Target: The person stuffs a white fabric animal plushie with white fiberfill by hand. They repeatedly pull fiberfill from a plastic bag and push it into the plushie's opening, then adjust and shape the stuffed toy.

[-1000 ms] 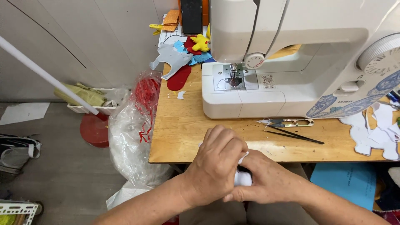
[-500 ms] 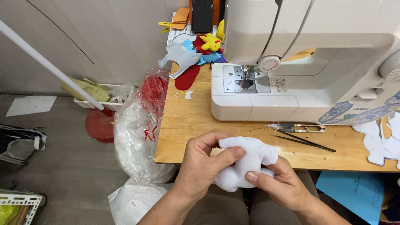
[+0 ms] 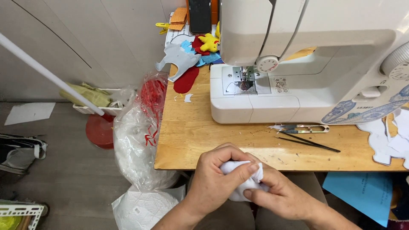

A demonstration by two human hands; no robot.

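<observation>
Head view: both hands meet just below the near edge of the wooden table (image 3: 200,136), squeezing a small white stuffed fabric piece (image 3: 240,181) between them. The left hand (image 3: 217,179) curls over its top and left side, thumb pressed across the cloth; the right hand (image 3: 281,194) pinches it from below and the right, fingertips dug into the fabric. Both are clenched on it.

Up and left of the grip, a clear plastic bag (image 3: 138,140) with red print and red contents hangs beside the table's left edge; below it lies a white quilted bag (image 3: 142,208). Right of the grip and lower, a blue sheet (image 3: 366,191) shows under the table. Just above the grip lie black tweezers (image 3: 309,142) and small snips (image 3: 304,127), and beyond them stands the white sewing machine (image 3: 298,68), with a small square sticker (image 3: 281,85) on its bed and a blue patterned decal (image 3: 362,106) at its right end.

Half a second earlier the white piece was spread wider and puffed out between the hands; now it is crushed smaller, mostly covered by fingers
</observation>
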